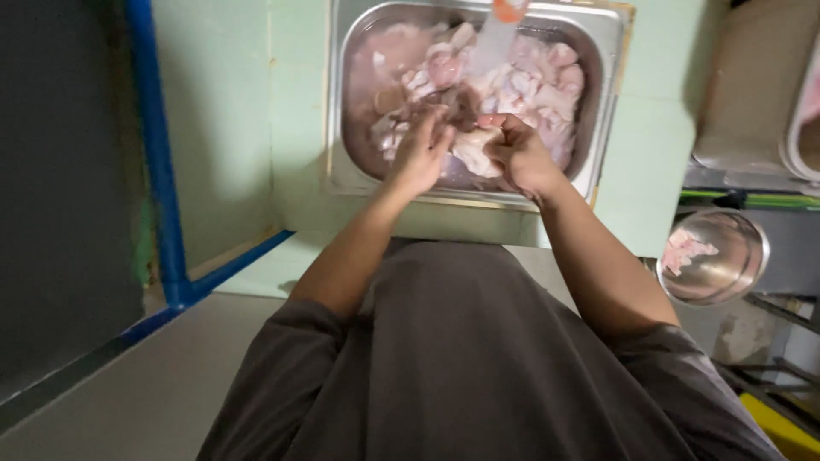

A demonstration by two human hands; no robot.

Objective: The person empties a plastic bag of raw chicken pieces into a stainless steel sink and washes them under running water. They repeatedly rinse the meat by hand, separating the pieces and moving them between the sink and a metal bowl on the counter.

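Note:
A steel sink set in a pale green counter holds murky water and several pale pink pieces of raw meat. Water runs down from a tap at the top edge. Both my hands are over the near side of the sink. My left hand and my right hand together grip one whitish piece of raw meat between them, under the stream.
A round steel bowl with a few pink meat pieces stands low on the right. A blue pipe runs down the green wall on the left. A steel tray sits at the right edge.

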